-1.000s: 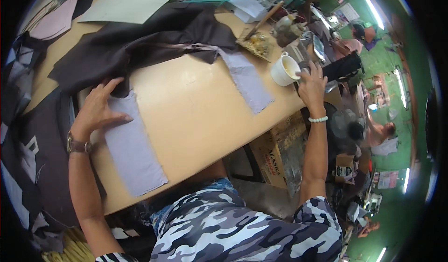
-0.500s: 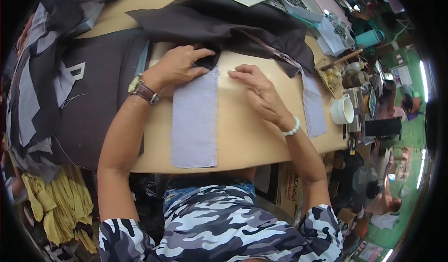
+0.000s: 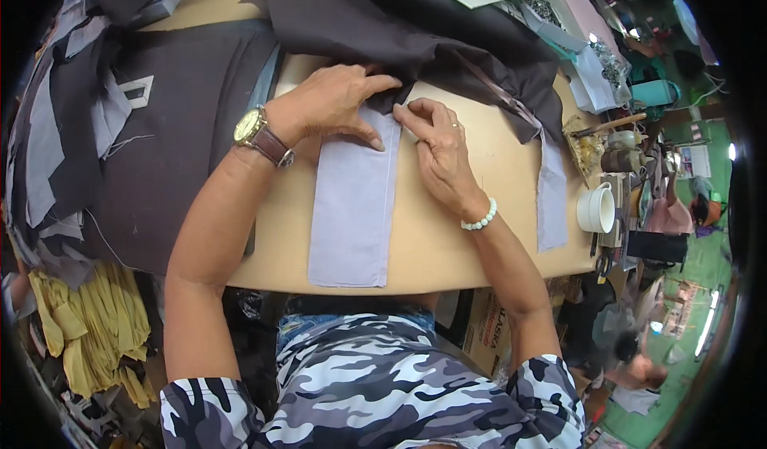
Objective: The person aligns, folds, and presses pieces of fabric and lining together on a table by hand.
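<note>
Bunching below the bench (image 3: 471, 245), yellow cloth (image 3: 96, 329) sits far to the lower left of the lavender strip (image 3: 351, 225). Left of the strip, a dark cloth stack (image 3: 168, 153) lies flat, a narrow band of bench between its right edge and the strip. Over the strip's upper left corner, the left hand (image 3: 339, 101) is wide, thumb and forefinger spread, the thumb on the strip. The strip lies flat below the dark cloth (image 3: 351, 25), its lower end just short of the bench's near edge. At the strip's upper right corner, the right hand (image 3: 435, 141) is narrow, thumb and forefinger close together; I cannot tell whether they pinch fabric. Right of the strip, open bench gives room up to a second strip (image 3: 552, 201); farther right is a white cup (image 3: 596, 208).
</note>
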`<state>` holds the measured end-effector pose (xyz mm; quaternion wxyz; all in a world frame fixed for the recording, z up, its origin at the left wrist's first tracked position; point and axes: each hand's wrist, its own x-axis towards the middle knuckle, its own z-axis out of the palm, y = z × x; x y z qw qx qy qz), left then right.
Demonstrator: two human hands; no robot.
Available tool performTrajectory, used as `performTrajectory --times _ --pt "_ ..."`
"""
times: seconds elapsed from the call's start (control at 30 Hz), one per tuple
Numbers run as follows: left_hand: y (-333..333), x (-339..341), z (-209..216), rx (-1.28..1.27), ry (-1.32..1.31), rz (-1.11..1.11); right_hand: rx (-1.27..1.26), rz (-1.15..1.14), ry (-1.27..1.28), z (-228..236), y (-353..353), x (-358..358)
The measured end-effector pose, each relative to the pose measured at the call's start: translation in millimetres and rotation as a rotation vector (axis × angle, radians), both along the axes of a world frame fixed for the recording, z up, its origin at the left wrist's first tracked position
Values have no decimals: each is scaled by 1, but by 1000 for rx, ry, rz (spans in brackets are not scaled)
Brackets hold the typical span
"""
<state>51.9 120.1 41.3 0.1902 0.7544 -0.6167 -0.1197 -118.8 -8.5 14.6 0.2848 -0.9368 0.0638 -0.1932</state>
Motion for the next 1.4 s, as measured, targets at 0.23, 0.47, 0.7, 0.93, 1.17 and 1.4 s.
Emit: performTrajectory --times 0.23,0.47,0.7,0.93,1.17,1.4 --pt "0 1 -8 -57 1 -31 -34 19 7 1 -3 -1" --pt "1 4 -8 -43 12 -56 -116 69 4 1 -7 2" --pt "2 8 0 40 71 -65 -70 82 -20 2 -3 -8" --pt "2 7 1 77 63 -61 10 228 20 6 7 -33" --pt "0 6 2 72 53 -54 -86 156 -10 5 -4 -13" --pt "1 3 6 97 21 -32 -180 453 16 6 34 -81"
